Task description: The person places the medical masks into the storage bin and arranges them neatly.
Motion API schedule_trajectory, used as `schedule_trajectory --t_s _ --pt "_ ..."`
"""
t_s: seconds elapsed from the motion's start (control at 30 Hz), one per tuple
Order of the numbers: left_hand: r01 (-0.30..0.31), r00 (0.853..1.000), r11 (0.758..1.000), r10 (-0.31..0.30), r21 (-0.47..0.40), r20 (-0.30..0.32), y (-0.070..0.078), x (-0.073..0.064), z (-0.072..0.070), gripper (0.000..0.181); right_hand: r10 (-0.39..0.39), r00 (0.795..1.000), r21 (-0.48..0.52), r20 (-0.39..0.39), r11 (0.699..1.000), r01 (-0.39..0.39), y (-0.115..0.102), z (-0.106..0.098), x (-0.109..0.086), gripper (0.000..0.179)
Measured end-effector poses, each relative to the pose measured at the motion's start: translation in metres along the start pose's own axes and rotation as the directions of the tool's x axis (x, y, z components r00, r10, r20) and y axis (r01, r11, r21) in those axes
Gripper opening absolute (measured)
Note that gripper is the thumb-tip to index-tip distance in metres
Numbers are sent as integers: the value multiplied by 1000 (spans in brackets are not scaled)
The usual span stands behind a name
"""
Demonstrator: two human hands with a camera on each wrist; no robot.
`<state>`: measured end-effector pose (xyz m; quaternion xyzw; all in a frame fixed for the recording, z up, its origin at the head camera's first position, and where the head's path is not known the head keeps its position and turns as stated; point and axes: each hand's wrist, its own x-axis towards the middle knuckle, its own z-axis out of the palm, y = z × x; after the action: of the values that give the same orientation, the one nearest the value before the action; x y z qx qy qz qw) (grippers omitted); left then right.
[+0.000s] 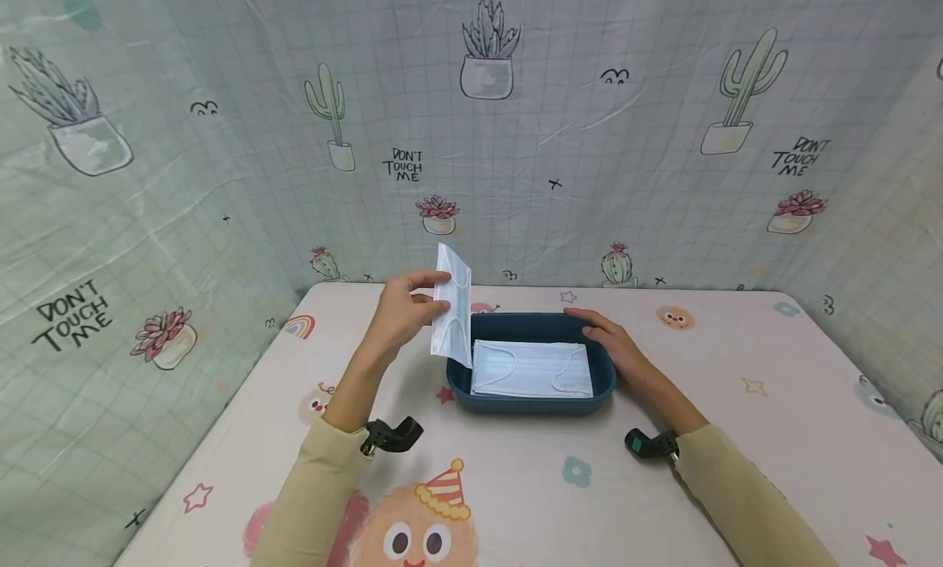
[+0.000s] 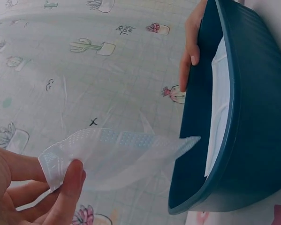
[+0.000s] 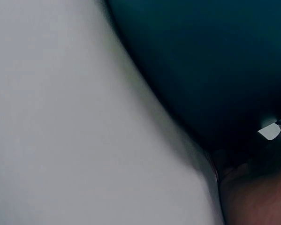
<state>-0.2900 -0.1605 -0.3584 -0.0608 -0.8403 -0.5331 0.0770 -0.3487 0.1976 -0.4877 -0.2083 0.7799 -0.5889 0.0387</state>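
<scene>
A light-blue disposable face mask (image 1: 452,307) hangs upright from my left hand (image 1: 407,312), pinched between thumb and fingers near its left edge. The mask is just above the left end of a dark blue plastic basin (image 1: 532,406); its lower corner overlaps the rim in the head view. Inside the basin lie more flat face masks (image 1: 532,369), ear loops on top; how many is unclear. My right hand (image 1: 617,350) holds the basin's right end at the back corner, one digit inside the rim and another outside. The right wrist view shows mostly the basin wall (image 3: 201,70).
The basin stands on a table with a white cartoon-print cloth (image 1: 530,501). A curtain (image 1: 552,133) with cactus drawings hangs behind the table and along both sides. A dark device is strapped to each wrist.
</scene>
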Motion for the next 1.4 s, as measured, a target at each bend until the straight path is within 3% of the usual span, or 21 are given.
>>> schedule_trajectory --t_s 0.53,0.77,1.4 --pt "-3 999 999 1 32 42 3 1 7 44 -6 1000 8 -2 1000 6 0 -2 -2 48" --pt "-22 997 1000 22 -7 71 2 3 10 42 -35 999 4 -1 999 35 -2 -3 1 47" --pt "8 998 1000 -8 2 63 -3 5 15 43 -29 1000 15 -9 999 29 -5 -1 2 47"
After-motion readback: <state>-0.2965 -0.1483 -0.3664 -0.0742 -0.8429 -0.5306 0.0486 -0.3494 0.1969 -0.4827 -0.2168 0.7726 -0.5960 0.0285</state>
